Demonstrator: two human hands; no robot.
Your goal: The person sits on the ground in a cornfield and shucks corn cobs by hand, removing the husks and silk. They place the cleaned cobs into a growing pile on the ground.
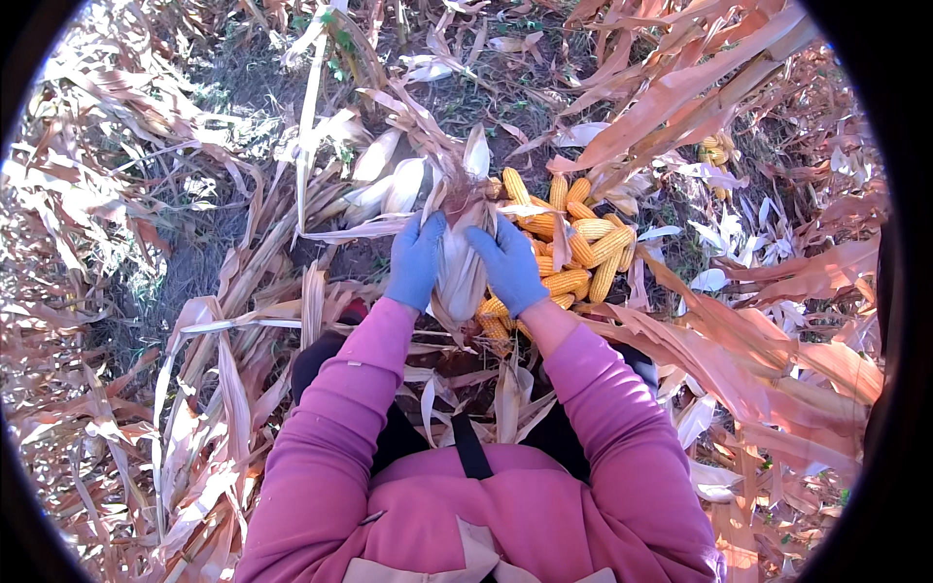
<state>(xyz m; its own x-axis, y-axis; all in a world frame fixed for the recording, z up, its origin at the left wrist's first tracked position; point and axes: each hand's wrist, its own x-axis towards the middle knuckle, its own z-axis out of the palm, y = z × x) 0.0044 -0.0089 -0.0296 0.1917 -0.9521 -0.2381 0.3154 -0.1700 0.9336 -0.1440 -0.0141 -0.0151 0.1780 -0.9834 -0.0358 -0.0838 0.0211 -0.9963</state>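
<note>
Husked corn ear (pixel 461 267) in both hands' grip, over dry stalk-littered field ground (pixel 194 243) beside yellow cob pile (pixel 578 248).

One husked ear (pixel 461 260), two gloved hands, perhaps fifteen bare yellow cobs (pixel 581 251).

Harvested cornfield: dry stalks (pixel 680 97), husks, pile of yellow cobs (pixel 583 248), soil.

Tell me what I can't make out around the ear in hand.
All head view:
- Ear: husk wraps it, so no kernels show; the left hand and right hand cover its sides.
- Cob pile: near edge hidden behind the right hand and dry leaves.
- Ground under the lap: covered by husks and pink sleeves.
- Frame rim: leaves bent and blown out by sunlight.
</note>
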